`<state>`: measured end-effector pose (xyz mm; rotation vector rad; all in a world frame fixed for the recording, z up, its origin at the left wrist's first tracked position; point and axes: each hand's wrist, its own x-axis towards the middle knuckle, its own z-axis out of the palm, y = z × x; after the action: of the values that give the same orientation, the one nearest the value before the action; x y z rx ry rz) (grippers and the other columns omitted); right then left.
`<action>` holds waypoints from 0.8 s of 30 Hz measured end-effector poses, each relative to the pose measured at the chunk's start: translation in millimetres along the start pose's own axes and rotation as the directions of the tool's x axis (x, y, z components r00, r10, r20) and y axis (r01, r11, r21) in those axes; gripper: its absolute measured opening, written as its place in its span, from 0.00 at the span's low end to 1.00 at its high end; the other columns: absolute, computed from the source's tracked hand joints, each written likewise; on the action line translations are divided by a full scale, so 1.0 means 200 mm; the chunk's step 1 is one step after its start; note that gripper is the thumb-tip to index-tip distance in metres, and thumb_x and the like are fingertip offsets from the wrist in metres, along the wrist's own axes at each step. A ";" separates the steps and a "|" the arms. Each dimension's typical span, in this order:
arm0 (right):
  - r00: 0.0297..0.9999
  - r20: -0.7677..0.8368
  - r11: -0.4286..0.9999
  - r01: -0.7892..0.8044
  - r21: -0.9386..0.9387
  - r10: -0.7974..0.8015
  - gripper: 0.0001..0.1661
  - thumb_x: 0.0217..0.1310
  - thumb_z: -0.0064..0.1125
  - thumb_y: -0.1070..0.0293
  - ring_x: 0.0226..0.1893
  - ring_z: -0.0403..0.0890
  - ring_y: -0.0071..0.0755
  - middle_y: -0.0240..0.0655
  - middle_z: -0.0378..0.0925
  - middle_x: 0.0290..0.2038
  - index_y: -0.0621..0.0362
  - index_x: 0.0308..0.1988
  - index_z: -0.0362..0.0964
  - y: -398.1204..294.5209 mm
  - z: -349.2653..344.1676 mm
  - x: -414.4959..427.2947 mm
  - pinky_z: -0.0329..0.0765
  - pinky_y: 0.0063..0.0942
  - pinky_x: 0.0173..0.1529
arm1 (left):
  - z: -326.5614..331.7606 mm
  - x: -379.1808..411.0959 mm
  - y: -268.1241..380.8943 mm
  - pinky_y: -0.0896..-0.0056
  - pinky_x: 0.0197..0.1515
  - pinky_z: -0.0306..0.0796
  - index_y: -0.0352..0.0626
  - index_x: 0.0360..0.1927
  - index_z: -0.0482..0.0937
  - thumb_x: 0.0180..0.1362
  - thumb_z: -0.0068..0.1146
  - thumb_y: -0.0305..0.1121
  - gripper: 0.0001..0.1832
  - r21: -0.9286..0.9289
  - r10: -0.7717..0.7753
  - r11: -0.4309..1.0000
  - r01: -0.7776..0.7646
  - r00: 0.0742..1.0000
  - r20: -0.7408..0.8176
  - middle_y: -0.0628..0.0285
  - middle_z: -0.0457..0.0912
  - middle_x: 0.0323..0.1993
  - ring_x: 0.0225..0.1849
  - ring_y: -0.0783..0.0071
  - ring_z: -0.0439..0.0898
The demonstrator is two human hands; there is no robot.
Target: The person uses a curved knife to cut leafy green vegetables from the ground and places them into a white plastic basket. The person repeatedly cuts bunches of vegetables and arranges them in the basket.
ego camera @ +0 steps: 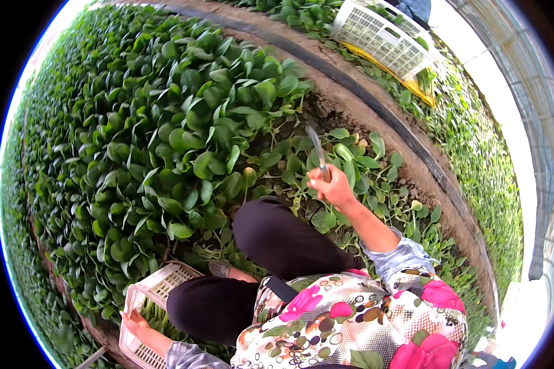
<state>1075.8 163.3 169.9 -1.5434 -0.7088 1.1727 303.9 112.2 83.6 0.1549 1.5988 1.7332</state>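
Note:
My right hand (334, 188) is closed around the handle of a small knife (316, 145), its slightly curved metal blade pointing up and away from me. Below the blade, cut leaves and low stumps of leafy greens (293, 163) cover the soil. A loose-looking green head with a pale stalk (344, 153) lies just beyond that hand. Beside my left knee stands a white plastic crate (145, 293), partly hidden by my leg. Green stalks (153, 313) fill what I can see of its inside. My left hand (137, 326) grips the crate's outer rim.
Dense standing leafy greens (166, 120) spread ahead and to the left. A black hose or strip (351, 87) curves along the bare soil path (325, 69). Beyond it, another white crate (383, 39) rests on yellow material (374, 62), with part of a person (415, 9) behind.

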 end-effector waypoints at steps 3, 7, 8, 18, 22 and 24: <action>0.968 -0.133 0.874 -0.250 -0.417 0.213 0.12 0.51 0.60 0.71 0.22 0.77 0.24 0.35 0.76 0.28 0.60 0.36 0.67 0.34 -0.40 -0.13 0.72 0.22 0.21 | 0.06 0.04 -0.08 0.72 0.45 0.66 0.41 0.44 0.76 0.63 0.52 0.45 0.17 0.023 -0.008 1.000 0.007 0.999 0.046 0.64 0.82 0.40 0.42 0.71 0.77; 0.926 -0.227 0.866 -0.366 -0.341 0.302 0.13 0.51 0.61 0.69 0.18 0.76 0.23 0.33 0.75 0.23 0.60 0.36 0.67 0.55 -0.57 -0.33 0.69 0.22 0.19 | 0.12 0.03 -0.07 0.72 0.43 0.67 0.39 0.45 0.75 0.63 0.51 0.47 0.20 0.096 -0.034 0.995 0.032 0.999 0.023 0.63 0.81 0.39 0.39 0.71 0.77; 0.930 -0.240 0.874 -0.348 -0.340 0.277 0.13 0.51 0.61 0.68 0.18 0.76 0.22 0.33 0.75 0.23 0.60 0.36 0.67 0.57 -0.59 -0.34 0.69 0.21 0.19 | 0.12 0.02 -0.08 0.72 0.43 0.67 0.38 0.46 0.75 0.64 0.51 0.47 0.21 0.104 -0.033 0.994 0.034 0.999 -0.009 0.62 0.81 0.39 0.39 0.71 0.77; 0.901 -0.410 0.835 -0.116 -0.538 -0.140 0.15 0.47 0.62 0.62 0.33 0.79 0.50 0.44 0.78 0.30 0.60 0.32 0.70 0.43 -0.71 0.15 0.74 0.39 0.39 | 0.15 -0.02 0.05 0.68 0.53 0.67 0.33 0.56 0.69 0.63 0.51 0.43 0.26 0.156 -0.052 0.986 0.065 0.995 -0.086 0.54 0.77 0.51 0.50 0.65 0.75; 0.892 -0.443 0.721 -0.251 -0.646 -0.086 0.12 0.49 0.59 0.64 0.34 0.78 0.53 0.45 0.77 0.30 0.58 0.33 0.68 0.43 -0.80 0.47 0.72 0.45 0.38 | 0.35 -0.25 0.00 0.67 0.56 0.64 0.31 0.58 0.67 0.63 0.51 0.42 0.27 0.481 0.192 0.874 -0.065 0.956 -0.220 0.52 0.75 0.53 0.53 0.65 0.73; 0.867 -0.496 0.629 -0.363 -0.687 -0.041 0.14 0.46 0.62 0.65 0.36 0.79 0.51 0.44 0.78 0.32 0.57 0.34 0.69 0.47 -0.90 0.63 0.72 0.45 0.38 | 0.71 -0.48 -0.01 0.66 0.58 0.63 0.30 0.59 0.66 0.63 0.51 0.41 0.27 0.697 0.457 0.677 -0.236 0.878 -0.145 0.51 0.74 0.54 0.54 0.65 0.72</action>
<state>1275.1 178.8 40.3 -2.5646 -0.7782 0.5400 452.4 169.4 148.8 0.6033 2.5284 1.4052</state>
